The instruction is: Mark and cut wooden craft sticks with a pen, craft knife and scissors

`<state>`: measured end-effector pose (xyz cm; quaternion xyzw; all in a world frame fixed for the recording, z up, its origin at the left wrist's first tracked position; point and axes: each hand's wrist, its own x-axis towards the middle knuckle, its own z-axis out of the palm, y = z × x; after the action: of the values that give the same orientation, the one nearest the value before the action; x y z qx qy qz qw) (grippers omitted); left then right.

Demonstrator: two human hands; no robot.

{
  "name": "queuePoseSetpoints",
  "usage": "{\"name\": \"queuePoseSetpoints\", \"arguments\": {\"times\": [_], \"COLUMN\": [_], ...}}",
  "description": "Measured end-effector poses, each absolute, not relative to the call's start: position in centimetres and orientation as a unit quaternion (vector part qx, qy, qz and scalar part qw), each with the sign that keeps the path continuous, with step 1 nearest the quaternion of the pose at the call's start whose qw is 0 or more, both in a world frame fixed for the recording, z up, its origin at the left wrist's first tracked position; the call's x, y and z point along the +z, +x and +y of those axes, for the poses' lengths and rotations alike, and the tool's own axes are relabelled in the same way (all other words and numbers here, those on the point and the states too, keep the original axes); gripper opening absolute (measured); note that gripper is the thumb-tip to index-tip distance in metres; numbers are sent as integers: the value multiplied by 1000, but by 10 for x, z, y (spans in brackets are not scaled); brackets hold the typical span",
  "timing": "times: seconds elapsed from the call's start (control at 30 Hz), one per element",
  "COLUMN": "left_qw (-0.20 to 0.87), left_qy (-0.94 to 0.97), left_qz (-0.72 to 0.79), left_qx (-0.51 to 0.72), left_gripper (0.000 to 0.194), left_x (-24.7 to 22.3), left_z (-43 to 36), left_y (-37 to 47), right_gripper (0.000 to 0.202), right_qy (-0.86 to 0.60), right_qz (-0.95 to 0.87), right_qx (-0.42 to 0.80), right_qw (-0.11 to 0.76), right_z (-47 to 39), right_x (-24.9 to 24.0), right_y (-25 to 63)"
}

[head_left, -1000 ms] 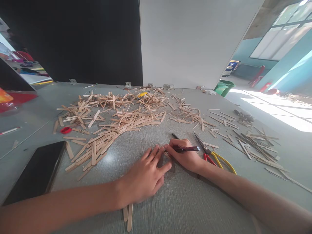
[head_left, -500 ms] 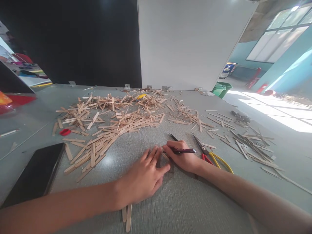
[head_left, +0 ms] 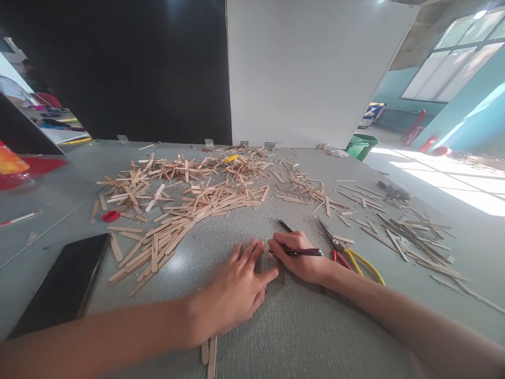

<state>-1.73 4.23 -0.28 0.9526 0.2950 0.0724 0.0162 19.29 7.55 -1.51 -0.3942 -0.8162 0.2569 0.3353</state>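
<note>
My left hand [head_left: 240, 284] lies palm down on the grey tabletop, fingers stretched forward and thumb pointing right. Its fingertips press beside a small pale piece of wood [head_left: 269, 253], mostly hidden between the two hands. My right hand [head_left: 302, 258] is closed around a slim dark pen-like tool [head_left: 305, 252]; its tip is hidden by the fingers near that piece. Another thin black stick-shaped object [head_left: 284, 225] lies just beyond the right hand. Under my left wrist, two wooden craft sticks [head_left: 212, 355] poke out towards me. Scissors [head_left: 335, 243] with red and yellow handles rest to the right.
A wide heap of craft sticks [head_left: 213, 202] spreads ahead and to the left. Thin wooden strips [head_left: 414, 242] lie at the right. A black phone [head_left: 63, 284] and a red ring [head_left: 110, 216] are at the left. Black and white panels [head_left: 315, 73] stand behind.
The camera view has shifted slightly, so everything sits a little further right. Both hands keep almost the same pose; the tool in my right hand tilts a little differently.
</note>
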Motion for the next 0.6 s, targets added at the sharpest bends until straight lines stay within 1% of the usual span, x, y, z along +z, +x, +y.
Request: {"name": "queuePoseSetpoints", "arguments": {"times": [0.27,0.6], "left_qw": [-21,-33], "left_qy": [963,962], "left_qz": [267,265], "left_qx": [41,46], "left_gripper": [38,42], "left_x": [-3,-5], "left_z": [45,45], "left_y": [-20,-18], "right_gripper": [41,37], "right_qy": [-424,-433], "right_qz": [-784,-782], "right_qx": [252,263], "right_qw": [377,363], "right_z": [79,81], "right_x": [-20,-22], "right_y": [194,195]}}
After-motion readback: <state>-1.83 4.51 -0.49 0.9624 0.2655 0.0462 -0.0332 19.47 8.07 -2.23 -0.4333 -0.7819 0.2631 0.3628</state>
